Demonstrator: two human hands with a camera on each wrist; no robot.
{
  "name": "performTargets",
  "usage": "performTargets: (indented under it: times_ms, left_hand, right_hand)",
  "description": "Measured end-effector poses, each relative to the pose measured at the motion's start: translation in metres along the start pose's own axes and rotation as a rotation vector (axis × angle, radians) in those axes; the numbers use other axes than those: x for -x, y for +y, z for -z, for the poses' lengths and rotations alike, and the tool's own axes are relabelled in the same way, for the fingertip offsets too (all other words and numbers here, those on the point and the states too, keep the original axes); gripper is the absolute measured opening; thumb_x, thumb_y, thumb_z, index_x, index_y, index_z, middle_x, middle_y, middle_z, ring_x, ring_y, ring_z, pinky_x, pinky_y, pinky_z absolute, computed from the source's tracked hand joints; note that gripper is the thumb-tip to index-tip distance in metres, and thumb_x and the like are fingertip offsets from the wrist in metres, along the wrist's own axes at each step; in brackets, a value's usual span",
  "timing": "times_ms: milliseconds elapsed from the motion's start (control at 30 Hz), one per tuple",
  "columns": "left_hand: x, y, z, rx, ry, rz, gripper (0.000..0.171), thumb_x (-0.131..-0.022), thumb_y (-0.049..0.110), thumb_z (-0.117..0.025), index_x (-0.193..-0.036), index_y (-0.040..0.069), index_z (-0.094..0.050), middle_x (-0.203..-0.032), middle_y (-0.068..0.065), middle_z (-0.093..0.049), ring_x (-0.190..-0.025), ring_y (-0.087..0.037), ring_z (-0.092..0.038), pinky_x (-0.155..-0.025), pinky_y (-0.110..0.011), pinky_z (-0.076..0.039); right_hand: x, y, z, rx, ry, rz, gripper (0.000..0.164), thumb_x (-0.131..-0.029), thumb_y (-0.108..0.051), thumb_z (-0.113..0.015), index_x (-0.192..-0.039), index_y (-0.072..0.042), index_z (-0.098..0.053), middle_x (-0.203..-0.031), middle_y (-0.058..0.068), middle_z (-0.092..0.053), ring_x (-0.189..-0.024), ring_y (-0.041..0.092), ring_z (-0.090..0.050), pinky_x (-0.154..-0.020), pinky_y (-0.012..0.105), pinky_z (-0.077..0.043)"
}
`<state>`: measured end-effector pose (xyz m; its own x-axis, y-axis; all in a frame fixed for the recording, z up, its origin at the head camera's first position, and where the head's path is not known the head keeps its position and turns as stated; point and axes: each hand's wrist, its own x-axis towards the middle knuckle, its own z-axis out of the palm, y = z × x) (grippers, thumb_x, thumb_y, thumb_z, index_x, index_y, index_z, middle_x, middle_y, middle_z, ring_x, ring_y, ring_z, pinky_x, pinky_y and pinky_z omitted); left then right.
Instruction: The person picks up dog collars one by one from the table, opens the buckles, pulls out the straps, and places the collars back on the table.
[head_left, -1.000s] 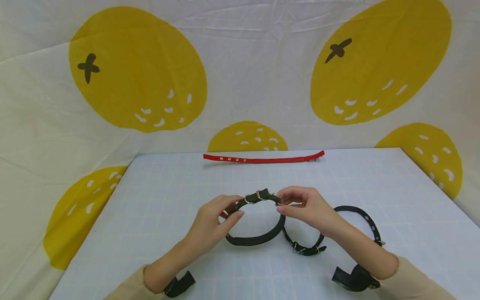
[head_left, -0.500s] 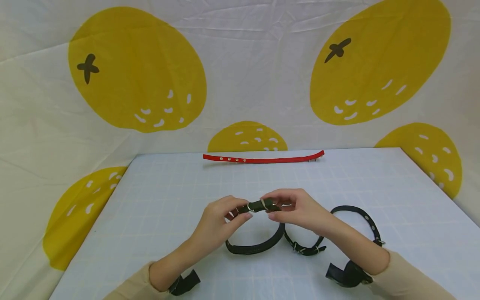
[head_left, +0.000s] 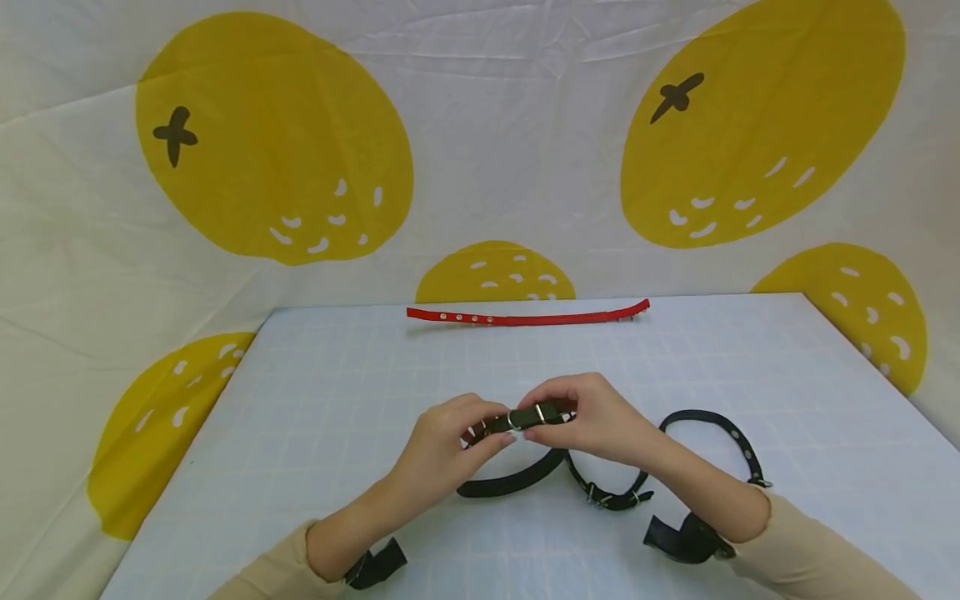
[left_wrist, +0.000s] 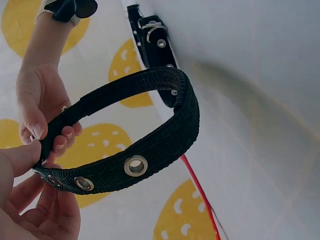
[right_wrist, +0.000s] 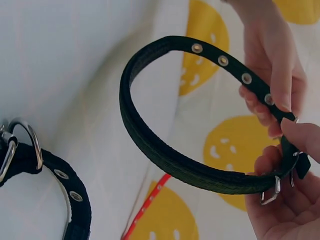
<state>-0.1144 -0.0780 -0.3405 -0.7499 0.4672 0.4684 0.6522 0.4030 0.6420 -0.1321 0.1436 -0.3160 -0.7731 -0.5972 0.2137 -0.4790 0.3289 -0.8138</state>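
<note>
Both hands hold a black collar (head_left: 517, 482), buckled into a loop, with metal eyelets along its band. My left hand (head_left: 442, 437) pinches the eyelet side between thumb and fingers. The buckle side is pinched by my right hand (head_left: 588, 417). In the head view, the metal buckle (head_left: 542, 413) and a ring (head_left: 513, 422) show between the hands. The right wrist view shows the collar's loop (right_wrist: 165, 155) hanging wide, the strap's tip close by the right thumb. To the right on the table lies a smaller buckled black collar (head_left: 615, 501).
Another black eyelet collar (head_left: 738, 433) lies farther right, partly behind my right forearm. A red collar (head_left: 540, 320) is stretched straight near the far edge of the pale gridded table (head_left: 337, 358). Behind hangs a white cloth (head_left: 517, 125) with yellow fruit prints.
My hands have drawn closer together at the buckle, the right one shifting left. The buckle part has tilted down and now lies flatter between the fingers. The collars on the table are unmoved.
</note>
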Motion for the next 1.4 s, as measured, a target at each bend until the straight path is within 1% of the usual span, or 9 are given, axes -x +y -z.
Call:
performTargets:
  times_ms: [167,300,633,800,1000,1100,1233,1333,1400]
  left_hand:
    - [0.0,0.0,0.002,-0.004,0.009,-0.022,0.018,-0.08,0.015,-0.074,-0.097,0.012,-0.069,-0.082,0.009,-0.06,-0.069,-0.004,-0.052,-0.061,-0.017,-0.05]
    - [0.001,-0.002,0.004,-0.007,0.009,-0.026,0.02,-0.078,0.012,-0.075,-0.097,0.011,-0.069,-0.083,0.008,-0.061,-0.07,-0.004,-0.053,-0.062,-0.017,-0.05]
    - [-0.002,-0.013,0.015,0.012,0.065,0.01,0.021,-0.078,0.009,-0.075,-0.099,0.008,-0.069,-0.082,0.006,-0.062,-0.072,-0.005,-0.056,-0.064,-0.019,-0.053]
    - [-0.004,-0.017,0.024,-0.008,0.162,-0.026,0.022,-0.079,0.006,-0.074,-0.1,0.006,-0.069,-0.085,0.002,-0.064,-0.074,-0.007,-0.059,-0.064,-0.02,-0.054]
    - [-0.012,-0.031,0.035,-0.038,0.356,-0.069,0.02,-0.08,-0.004,-0.069,-0.099,-0.001,-0.069,-0.085,-0.006,-0.067,-0.072,-0.013,-0.061,-0.066,-0.018,-0.053]
    - [-0.018,-0.039,0.04,-0.035,0.433,-0.037,0.017,-0.08,-0.007,-0.067,-0.097,-0.006,-0.069,-0.083,-0.011,-0.067,-0.071,-0.019,-0.061,-0.067,-0.014,-0.051]
    - [-0.029,-0.046,0.046,-0.006,0.497,0.066,0.013,-0.084,-0.001,-0.065,-0.096,-0.005,-0.069,-0.087,-0.014,-0.068,-0.07,-0.019,-0.06,-0.067,-0.012,-0.049]
    - [-0.036,-0.051,0.05,0.109,0.528,0.187,0.017,-0.086,0.007,-0.066,-0.1,-0.004,-0.069,-0.092,-0.013,-0.068,-0.07,-0.014,-0.062,-0.068,-0.016,-0.051]
    - [-0.041,-0.055,0.053,0.261,0.542,0.299,0.022,-0.088,0.011,-0.065,-0.104,-0.004,-0.068,-0.097,-0.012,-0.068,-0.07,-0.011,-0.064,-0.071,-0.019,-0.053]
  right_hand:
    - [0.002,-0.002,0.004,0.069,0.027,0.068,0.019,-0.078,-0.007,-0.074,-0.096,-0.011,-0.068,-0.086,-0.005,-0.065,-0.071,0.012,-0.058,-0.067,0.031,-0.054]
    - [0.004,-0.001,0.008,0.088,0.041,0.076,0.019,-0.078,-0.006,-0.074,-0.095,-0.011,-0.068,-0.086,-0.005,-0.065,-0.07,0.011,-0.058,-0.068,0.03,-0.053]
    - [0.007,0.006,0.028,0.102,0.154,-0.041,0.021,-0.079,-0.012,-0.074,-0.099,-0.011,-0.068,-0.087,-0.005,-0.066,-0.074,0.013,-0.061,-0.072,0.029,-0.054]
    - [0.009,0.014,0.045,0.191,0.272,-0.093,0.02,-0.083,-0.013,-0.072,-0.102,-0.009,-0.066,-0.09,-0.003,-0.066,-0.079,0.014,-0.06,-0.072,0.025,-0.053]
    - [0.014,0.026,0.064,0.399,0.471,-0.073,0.018,-0.086,-0.011,-0.067,-0.103,-0.005,-0.065,-0.091,0.003,-0.067,-0.079,0.015,-0.058,-0.07,0.017,-0.048]
    - [0.017,0.031,0.072,0.423,0.555,-0.078,0.019,-0.089,-0.01,-0.064,-0.106,-0.002,-0.062,-0.096,0.007,-0.066,-0.084,0.014,-0.057,-0.072,0.01,-0.044]
    - [0.018,0.038,0.083,0.29,0.642,-0.131,0.026,-0.093,-0.013,-0.058,-0.114,0.002,-0.056,-0.105,0.012,-0.062,-0.09,0.007,-0.057,-0.078,0.008,-0.044]
    - [0.016,0.045,0.091,0.135,0.726,-0.186,0.029,-0.095,-0.015,-0.054,-0.118,0.002,-0.052,-0.107,0.008,-0.062,-0.088,0.003,-0.059,-0.077,0.011,-0.047]
    - [0.014,0.05,0.096,0.01,0.811,-0.213,0.028,-0.095,-0.016,-0.053,-0.118,0.0,-0.051,-0.105,0.004,-0.063,-0.088,0.004,-0.06,-0.077,0.013,-0.048]
